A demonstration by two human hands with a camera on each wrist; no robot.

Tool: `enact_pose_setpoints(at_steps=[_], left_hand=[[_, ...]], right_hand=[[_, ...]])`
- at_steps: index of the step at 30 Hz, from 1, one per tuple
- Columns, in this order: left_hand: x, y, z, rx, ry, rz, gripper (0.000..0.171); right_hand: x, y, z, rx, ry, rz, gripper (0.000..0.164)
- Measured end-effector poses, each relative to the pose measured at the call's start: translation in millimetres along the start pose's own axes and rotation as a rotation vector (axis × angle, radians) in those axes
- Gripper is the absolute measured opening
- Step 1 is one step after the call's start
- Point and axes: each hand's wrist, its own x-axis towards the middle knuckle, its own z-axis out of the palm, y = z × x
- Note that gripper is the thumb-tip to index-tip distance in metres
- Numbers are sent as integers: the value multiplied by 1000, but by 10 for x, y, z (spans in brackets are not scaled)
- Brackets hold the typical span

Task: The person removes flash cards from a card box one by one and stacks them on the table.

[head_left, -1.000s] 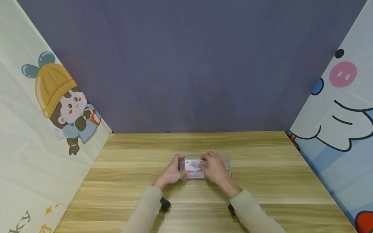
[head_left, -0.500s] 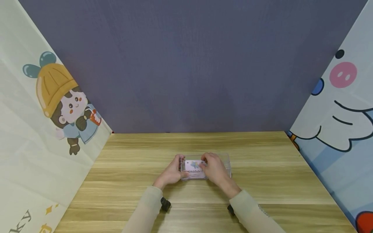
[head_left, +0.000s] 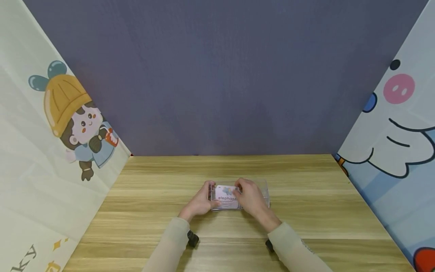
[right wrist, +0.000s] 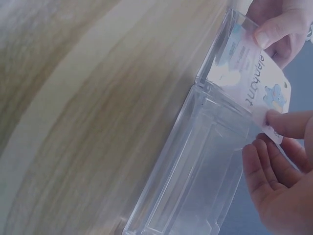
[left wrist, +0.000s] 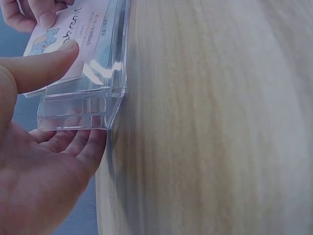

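Observation:
A clear plastic card box lies on the table with its hinged halves spread side by side. In its left half is a white flash card with a blue elephant and the word "elephant", tilted up at its far edge. My left hand grips the box's left end, fingers around the far side and thumb over the near edge. My right hand pinches the flash card's right corner between thumb and finger, seen close in the right wrist view. The right half of the box is see-through, with no cards in it.
The wood-grain table surrounds the box. A dark grey panel rises behind it. Cartoon-printed sheets hang on both sides, a child in a yellow hat left and a pink-nosed white figure right.
The elephant flash card has risen slightly at its far edge in my right hand, and printing beneath it shows more. My left hand and the box have stayed in place.

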Motion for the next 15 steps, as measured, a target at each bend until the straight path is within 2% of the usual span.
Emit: enact_pose_setpoints(at_steps=[15], left_hand=[[4, 3, 7, -6, -1, -2, 71]], right_hand=[[21, -19, 16, -16, 57, -13, 18]])
